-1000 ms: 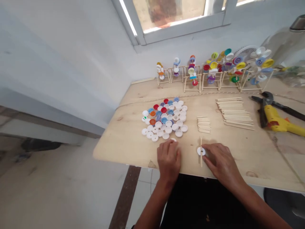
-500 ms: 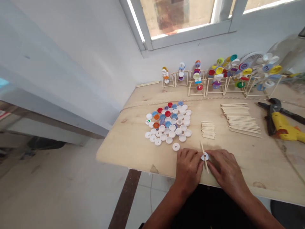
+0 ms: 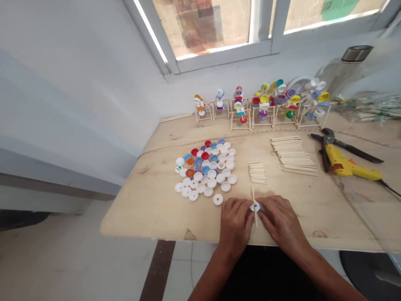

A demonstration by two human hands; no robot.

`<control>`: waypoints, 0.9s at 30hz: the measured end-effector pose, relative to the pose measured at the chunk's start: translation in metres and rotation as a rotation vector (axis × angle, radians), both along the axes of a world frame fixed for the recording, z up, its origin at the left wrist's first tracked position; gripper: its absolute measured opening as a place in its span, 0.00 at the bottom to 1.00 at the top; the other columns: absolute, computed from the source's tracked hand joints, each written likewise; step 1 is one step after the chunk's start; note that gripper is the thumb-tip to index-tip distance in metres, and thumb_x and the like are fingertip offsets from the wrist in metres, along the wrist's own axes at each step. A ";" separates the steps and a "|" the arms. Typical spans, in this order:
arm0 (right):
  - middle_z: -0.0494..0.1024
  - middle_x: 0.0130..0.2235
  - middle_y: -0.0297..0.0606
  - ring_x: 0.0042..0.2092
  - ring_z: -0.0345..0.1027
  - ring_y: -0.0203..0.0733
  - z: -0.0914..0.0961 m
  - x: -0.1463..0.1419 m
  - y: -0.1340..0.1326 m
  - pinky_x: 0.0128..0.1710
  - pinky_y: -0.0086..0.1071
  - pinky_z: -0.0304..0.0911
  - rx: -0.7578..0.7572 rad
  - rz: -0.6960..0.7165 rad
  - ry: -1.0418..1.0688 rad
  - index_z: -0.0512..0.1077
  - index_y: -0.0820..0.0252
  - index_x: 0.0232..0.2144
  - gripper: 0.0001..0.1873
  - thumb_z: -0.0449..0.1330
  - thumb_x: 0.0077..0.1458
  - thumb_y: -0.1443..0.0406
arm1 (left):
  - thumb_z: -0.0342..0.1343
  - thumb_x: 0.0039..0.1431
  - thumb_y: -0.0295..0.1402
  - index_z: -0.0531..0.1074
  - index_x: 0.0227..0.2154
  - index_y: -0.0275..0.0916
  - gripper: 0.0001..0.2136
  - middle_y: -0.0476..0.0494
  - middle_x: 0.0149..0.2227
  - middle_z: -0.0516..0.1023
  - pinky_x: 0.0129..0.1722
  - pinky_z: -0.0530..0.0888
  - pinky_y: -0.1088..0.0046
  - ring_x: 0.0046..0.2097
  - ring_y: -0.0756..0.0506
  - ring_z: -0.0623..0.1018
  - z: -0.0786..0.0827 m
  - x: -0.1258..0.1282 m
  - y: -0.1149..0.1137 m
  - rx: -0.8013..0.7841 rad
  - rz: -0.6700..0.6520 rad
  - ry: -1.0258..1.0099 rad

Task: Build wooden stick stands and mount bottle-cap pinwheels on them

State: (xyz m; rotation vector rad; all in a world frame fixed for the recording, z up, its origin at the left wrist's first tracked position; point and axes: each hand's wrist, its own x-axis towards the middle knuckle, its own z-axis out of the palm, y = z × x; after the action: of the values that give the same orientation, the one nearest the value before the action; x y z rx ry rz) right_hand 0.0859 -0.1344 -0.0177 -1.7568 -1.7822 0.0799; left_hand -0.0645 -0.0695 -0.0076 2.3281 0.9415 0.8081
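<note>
Near the table's front edge, a white bottle cap with a dark hole in its middle is pinched between both hands. My left hand grips the cap's left side, thumb and fingers closed. From the opposite side my right hand closes on it with thumb and fingertips. A thin wooden stick lies lengthwise across the cap, sticking out beyond it at both ends. Just left of my left hand rests a single white cap with a hole. Behind it spreads a group of white, blue, red and orange caps.
Short sticks and longer sticks lie in piles beyond my hands. At the right are a yellow glue gun and black-handled pliers. Stick frames with cap wheels line the wall, near a clear jar.
The view has shifted to the right, so the tabletop things appear further left. Both hands keep their hold on the cap, and the stick still crosses it.
</note>
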 end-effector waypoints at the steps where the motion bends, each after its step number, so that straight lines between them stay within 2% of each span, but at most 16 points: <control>1: 0.77 0.37 0.40 0.41 0.69 0.46 0.001 -0.001 0.000 0.40 0.40 0.62 0.001 -0.004 0.003 0.68 0.56 0.46 0.13 0.53 0.58 0.69 | 0.55 0.55 0.21 0.72 0.41 0.40 0.12 0.45 0.39 0.78 0.44 0.67 0.62 0.42 0.43 0.71 0.000 0.000 0.000 0.001 0.001 -0.001; 7: 0.78 0.40 0.37 0.42 0.71 0.47 0.007 0.009 -0.003 0.41 0.41 0.65 0.032 -0.021 0.029 0.65 0.49 0.49 0.17 0.52 0.57 0.69 | 0.53 0.55 0.22 0.71 0.41 0.40 0.12 0.44 0.40 0.78 0.44 0.67 0.62 0.42 0.42 0.72 -0.003 0.000 0.000 0.030 0.012 -0.010; 11: 0.77 0.43 0.42 0.44 0.70 0.51 0.012 0.051 -0.002 0.42 0.44 0.63 0.113 -0.200 -0.055 0.68 0.56 0.45 0.13 0.53 0.57 0.67 | 0.53 0.55 0.22 0.72 0.41 0.40 0.12 0.44 0.39 0.78 0.43 0.68 0.62 0.42 0.43 0.72 -0.005 -0.001 0.000 0.049 0.025 -0.017; 13: 0.78 0.42 0.43 0.44 0.69 0.52 0.014 0.076 0.002 0.42 0.44 0.62 0.080 -0.311 -0.151 0.71 0.58 0.41 0.11 0.52 0.57 0.67 | 0.53 0.54 0.21 0.72 0.41 0.40 0.13 0.45 0.39 0.78 0.43 0.68 0.63 0.41 0.43 0.73 -0.005 -0.001 0.000 0.062 0.030 -0.022; 17: 0.77 0.41 0.44 0.41 0.67 0.50 0.016 0.112 0.014 0.42 0.42 0.60 0.004 -0.392 -0.379 0.73 0.62 0.41 0.13 0.52 0.57 0.65 | 0.53 0.53 0.21 0.72 0.41 0.40 0.13 0.46 0.39 0.78 0.44 0.68 0.64 0.42 0.44 0.72 -0.005 -0.001 0.000 0.066 0.034 -0.029; 22: 0.77 0.37 0.44 0.38 0.65 0.50 0.014 0.123 0.022 0.36 0.40 0.56 -0.059 -0.404 -0.507 0.74 0.60 0.38 0.12 0.53 0.57 0.62 | 0.52 0.55 0.22 0.72 0.40 0.40 0.12 0.44 0.39 0.78 0.43 0.68 0.63 0.42 0.43 0.73 -0.005 -0.001 0.000 0.047 0.034 -0.032; 27: 0.75 0.32 0.42 0.36 0.63 0.48 0.015 0.124 0.024 0.33 0.38 0.52 -0.092 -0.408 -0.527 0.73 0.58 0.30 0.10 0.53 0.57 0.62 | 0.52 0.54 0.22 0.72 0.40 0.40 0.12 0.43 0.38 0.78 0.43 0.69 0.62 0.42 0.43 0.73 -0.005 -0.001 0.001 0.064 0.040 -0.020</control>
State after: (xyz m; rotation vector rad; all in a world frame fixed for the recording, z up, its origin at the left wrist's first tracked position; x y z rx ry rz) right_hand 0.2096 -0.1100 -0.0029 -2.3275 -1.7305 -0.5207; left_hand -0.0659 -0.0687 -0.0126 2.3581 0.9698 0.8879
